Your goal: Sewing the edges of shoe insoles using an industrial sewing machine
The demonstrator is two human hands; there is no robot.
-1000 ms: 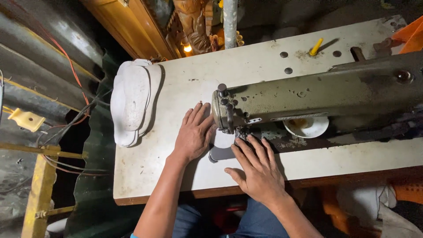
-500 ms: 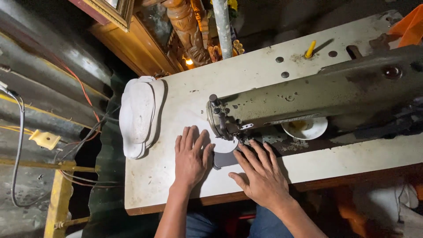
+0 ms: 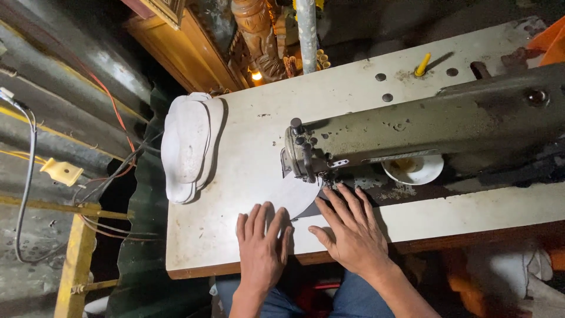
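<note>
left hand: flat on the near edge of the table, fingers spread, gripping nothing, fingertips on the near edge of the white piece
right hand: also open and flat, just right of the left one, fingers touching the piece's right side
white piece: pretty much under the sewing machine head, between both hands
small white dish: right, tucked under the machine arm
stack of white soles: far left edge of the table
yellow peg: far side
</note>
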